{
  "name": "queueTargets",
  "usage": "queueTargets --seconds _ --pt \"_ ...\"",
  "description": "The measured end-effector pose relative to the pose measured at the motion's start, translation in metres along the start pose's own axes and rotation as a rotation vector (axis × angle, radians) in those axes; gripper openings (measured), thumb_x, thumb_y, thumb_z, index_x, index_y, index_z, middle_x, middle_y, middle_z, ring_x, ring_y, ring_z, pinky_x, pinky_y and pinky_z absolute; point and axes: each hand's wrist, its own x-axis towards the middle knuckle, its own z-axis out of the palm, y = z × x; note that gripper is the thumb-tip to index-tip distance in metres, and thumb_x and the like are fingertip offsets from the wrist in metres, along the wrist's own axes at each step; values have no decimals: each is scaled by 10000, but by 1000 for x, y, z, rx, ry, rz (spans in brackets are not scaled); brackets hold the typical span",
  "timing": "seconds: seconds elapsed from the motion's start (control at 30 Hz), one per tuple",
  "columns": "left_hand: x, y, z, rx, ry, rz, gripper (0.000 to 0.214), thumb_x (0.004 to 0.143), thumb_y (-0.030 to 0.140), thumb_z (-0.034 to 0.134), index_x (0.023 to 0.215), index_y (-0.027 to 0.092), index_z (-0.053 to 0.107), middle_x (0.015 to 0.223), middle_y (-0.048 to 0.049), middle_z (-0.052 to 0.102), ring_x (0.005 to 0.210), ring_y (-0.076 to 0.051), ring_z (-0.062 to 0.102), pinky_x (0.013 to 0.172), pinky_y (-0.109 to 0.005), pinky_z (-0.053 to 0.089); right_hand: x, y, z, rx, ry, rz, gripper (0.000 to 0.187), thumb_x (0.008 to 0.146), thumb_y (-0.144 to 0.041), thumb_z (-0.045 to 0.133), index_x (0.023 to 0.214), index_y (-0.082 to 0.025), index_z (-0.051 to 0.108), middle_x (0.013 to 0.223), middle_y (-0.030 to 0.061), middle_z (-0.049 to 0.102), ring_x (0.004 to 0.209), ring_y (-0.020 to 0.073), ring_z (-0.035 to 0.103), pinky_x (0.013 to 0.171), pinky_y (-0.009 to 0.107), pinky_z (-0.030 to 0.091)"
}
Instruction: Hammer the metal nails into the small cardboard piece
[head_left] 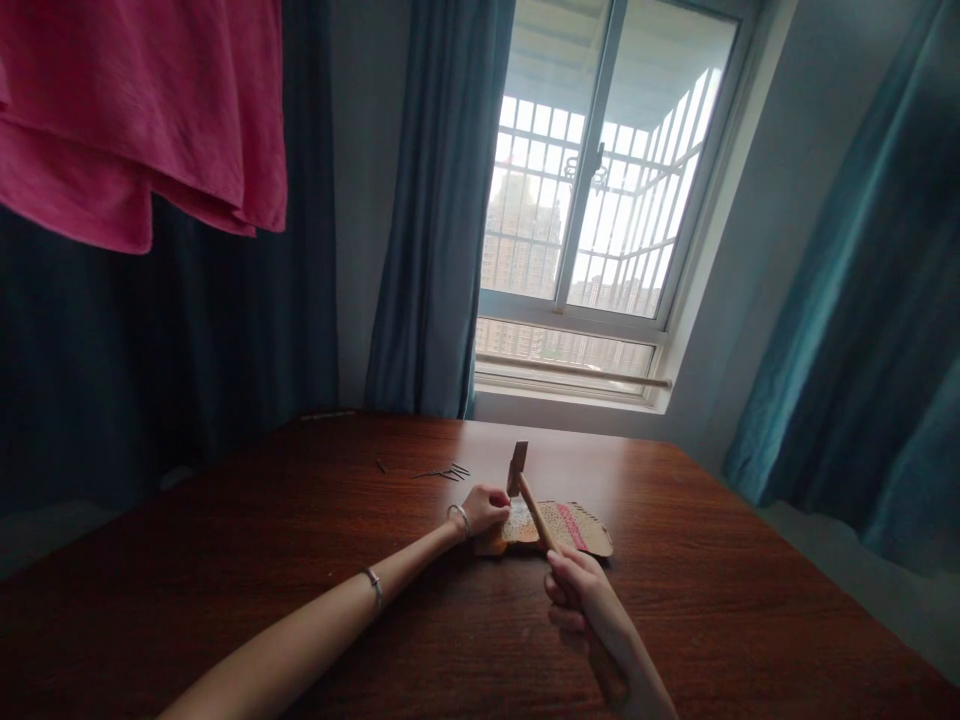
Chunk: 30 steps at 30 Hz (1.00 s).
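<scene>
Right hand (581, 590): you grip the hammer (529, 490) handle, centre frame.
Left hand (486, 508): closed, pinching something unseen at the cardboard piece (577, 528).
Advice: keep your fingers clear of the head.

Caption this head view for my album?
Right hand raises a small hammer over cardboard held by the left hand.

You have two hands in view: your left hand (486, 507) and your right hand (581, 590). There is one hammer (527, 487), one cardboard piece (559, 527), one wooden table (225, 560), and two bracelets (373, 585) on your left arm. A few thin nails (444, 472) lie together, too small to count.
</scene>
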Motion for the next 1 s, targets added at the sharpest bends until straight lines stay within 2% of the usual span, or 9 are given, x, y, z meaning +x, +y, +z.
queueTargets --seconds 0.3,0.43,0.63,1.0 --pt "-3 8 -4 -9 7 9 210 655 233 535 740 116 687 683 -30 663 644 -136 562 582 -206 390 1 -3 -1 17 -35 -27 364 643 -463 616 709 -220 354 504 -109 414 252 3 237 216 124 178" --pt "-3 10 -5 -31 -8 33 260 704 294 514 747 112 694 686 -42 670 640 -144 568 562 -209 383 -2 -5 1 17 -11 -10 364 635 -473 619 739 -220 379 510 -108 411 257 1 239 228 123 167" --pt "-1 3 -4 -2 11 112 281 730 324 509 712 112 694 668 -40 655 621 -124 551 554 -193 368 -1 -5 -1 27 -24 -10 368 646 -462 613 831 -226 401 512 -103 418 264 5 243 231 117 156" --pt "4 -10 1 45 -12 137 286 740 322 496 685 120 690 673 -28 633 628 -113 533 577 -191 367 3 -3 -3 33 -51 -17 350 664 -451 606 742 -225 351 509 -103 427 259 6 242 221 118 170"
